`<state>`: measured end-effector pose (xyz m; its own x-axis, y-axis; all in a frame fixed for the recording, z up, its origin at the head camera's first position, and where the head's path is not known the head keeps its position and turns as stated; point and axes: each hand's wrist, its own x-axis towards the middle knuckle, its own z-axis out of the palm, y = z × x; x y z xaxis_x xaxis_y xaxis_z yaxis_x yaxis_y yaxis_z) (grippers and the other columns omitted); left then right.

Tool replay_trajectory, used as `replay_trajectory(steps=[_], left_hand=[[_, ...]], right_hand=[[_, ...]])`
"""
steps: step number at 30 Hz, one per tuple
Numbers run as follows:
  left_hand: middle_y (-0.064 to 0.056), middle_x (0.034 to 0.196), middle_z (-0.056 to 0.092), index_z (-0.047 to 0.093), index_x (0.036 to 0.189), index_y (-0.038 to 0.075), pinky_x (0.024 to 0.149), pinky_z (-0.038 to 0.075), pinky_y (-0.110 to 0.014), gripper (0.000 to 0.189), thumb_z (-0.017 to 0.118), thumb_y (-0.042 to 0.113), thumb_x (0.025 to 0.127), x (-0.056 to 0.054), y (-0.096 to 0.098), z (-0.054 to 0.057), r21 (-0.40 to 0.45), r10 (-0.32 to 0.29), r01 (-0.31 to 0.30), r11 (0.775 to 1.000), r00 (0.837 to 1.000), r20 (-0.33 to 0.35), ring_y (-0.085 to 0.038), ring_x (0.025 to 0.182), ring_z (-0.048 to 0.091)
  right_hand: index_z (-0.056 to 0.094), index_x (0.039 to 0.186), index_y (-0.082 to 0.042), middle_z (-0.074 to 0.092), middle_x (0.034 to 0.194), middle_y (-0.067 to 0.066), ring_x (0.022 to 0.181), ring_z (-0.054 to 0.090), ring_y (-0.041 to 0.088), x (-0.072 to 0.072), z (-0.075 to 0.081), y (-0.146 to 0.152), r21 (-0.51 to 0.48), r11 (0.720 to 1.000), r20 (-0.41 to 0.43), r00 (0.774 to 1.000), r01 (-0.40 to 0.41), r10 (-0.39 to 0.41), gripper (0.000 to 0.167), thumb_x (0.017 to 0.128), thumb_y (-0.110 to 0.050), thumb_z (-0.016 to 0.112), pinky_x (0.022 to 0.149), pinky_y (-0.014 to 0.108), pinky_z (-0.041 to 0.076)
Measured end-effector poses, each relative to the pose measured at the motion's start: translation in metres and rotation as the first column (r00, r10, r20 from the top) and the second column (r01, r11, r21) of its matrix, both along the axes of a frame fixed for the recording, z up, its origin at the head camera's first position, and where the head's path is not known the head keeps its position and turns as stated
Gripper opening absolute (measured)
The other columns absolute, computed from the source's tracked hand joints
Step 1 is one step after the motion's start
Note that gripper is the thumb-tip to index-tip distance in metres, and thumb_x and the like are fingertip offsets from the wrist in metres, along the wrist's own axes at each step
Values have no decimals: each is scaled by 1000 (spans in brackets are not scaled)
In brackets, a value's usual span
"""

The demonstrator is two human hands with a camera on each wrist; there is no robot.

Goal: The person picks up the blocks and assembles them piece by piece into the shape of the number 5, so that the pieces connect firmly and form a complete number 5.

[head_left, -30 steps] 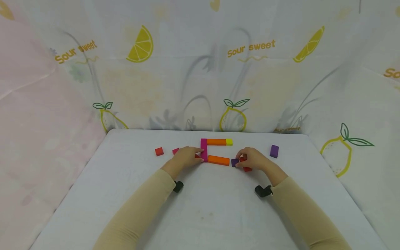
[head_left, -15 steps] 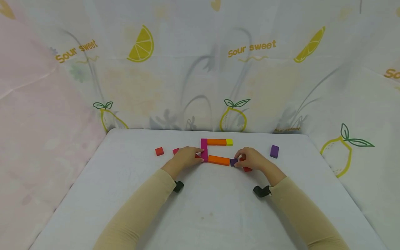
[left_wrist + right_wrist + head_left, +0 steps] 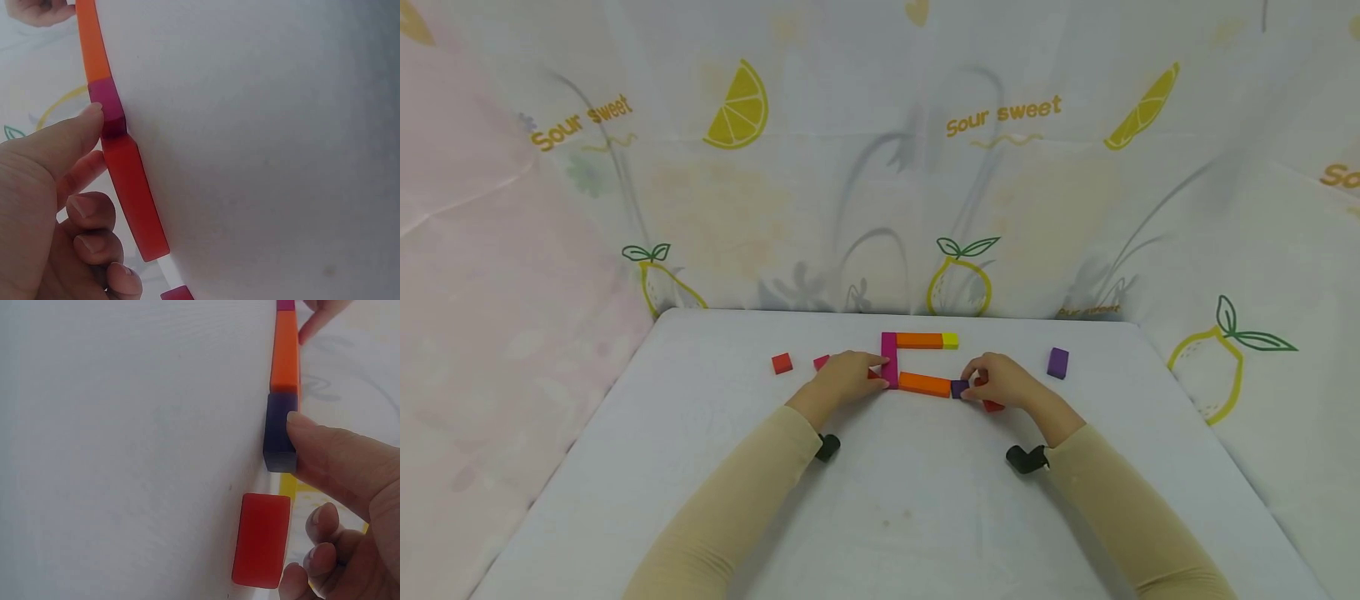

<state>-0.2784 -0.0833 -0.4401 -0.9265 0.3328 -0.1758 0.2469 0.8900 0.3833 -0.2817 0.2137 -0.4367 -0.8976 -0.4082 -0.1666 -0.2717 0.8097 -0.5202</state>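
Note:
My left hand (image 3: 848, 375) has its thumb and index finger on the long magenta block (image 3: 890, 346), with the other fingers curled. A red block (image 3: 136, 197) lies against the magenta block's near left end, mostly hidden in the head view. Two orange blocks run right from the magenta block; the nearer orange block (image 3: 925, 384) ends at a small dark purple block (image 3: 280, 431). My right hand (image 3: 1009, 382) pinches that purple block between thumb and index finger. Another red block (image 3: 261, 540) lies under the right hand's curled fingers, apart from the purple one.
The far orange block (image 3: 919, 341) has a yellow block (image 3: 951, 341) at its right end. A red cube (image 3: 782, 363) and a pink block (image 3: 822, 362) lie to the left. A purple block (image 3: 1057, 363) stands at the right on the white table (image 3: 895, 475). A printed cloth hangs behind.
My right hand has moved slightly left with the purple block, closing the small gap to the near orange block. The left hand has stayed in place.

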Motion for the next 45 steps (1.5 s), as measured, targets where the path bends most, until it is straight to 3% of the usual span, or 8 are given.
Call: replay_trajectory(steps=[21, 26, 32, 45], left_hand=[[-6, 128, 66, 55, 145, 24, 104, 46, -43, 54, 68, 39, 95, 0, 1, 1, -13, 7, -7, 1000, 1000, 10, -26, 122, 57], [-7, 127, 67, 56, 145, 24, 103, 47, -43, 54, 69, 38, 95, 0, 0, 1, -1, 7, -7, 1000, 1000, 10, -26, 120, 58], [-6, 126, 67, 56, 145, 24, 102, 48, -42, 54, 69, 39, 95, 0, 0, -1, 2, 12, -12, 1000, 1000, 15, -26, 119, 58], [-6, 125, 67, 56, 145, 25, 101, 48, -42, 53, 68, 39, 95, -1, -1, -3, -5, 0, 0, 1000, 1000, -9, -26, 118, 59]], right_hand=[[73, 111, -11, 56, 87, 6, 86, 50, 24, 0, -1, 0, 0, 1000, 17, 1000, 7, -7, 28, 88, -25, 78, 75, 35, 45], [71, 114, -12, 56, 94, 8, 90, 51, 26, 2, 3, 3, -3, 999, 22, 999, 36, -36, 31, 88, -27, 78, 76, 35, 46], [70, 117, -11, 54, 94, 8, 87, 50, 24, 3, 11, 11, -26, 998, 37, 997, 63, -62, 33, 88, -26, 77, 68, 32, 44], [64, 129, -12, 54, 101, 11, 92, 51, 26, 8, 15, 33, 0, 996, 127, 988, 86, -85, 47, 86, -26, 79, 73, 35, 45]])
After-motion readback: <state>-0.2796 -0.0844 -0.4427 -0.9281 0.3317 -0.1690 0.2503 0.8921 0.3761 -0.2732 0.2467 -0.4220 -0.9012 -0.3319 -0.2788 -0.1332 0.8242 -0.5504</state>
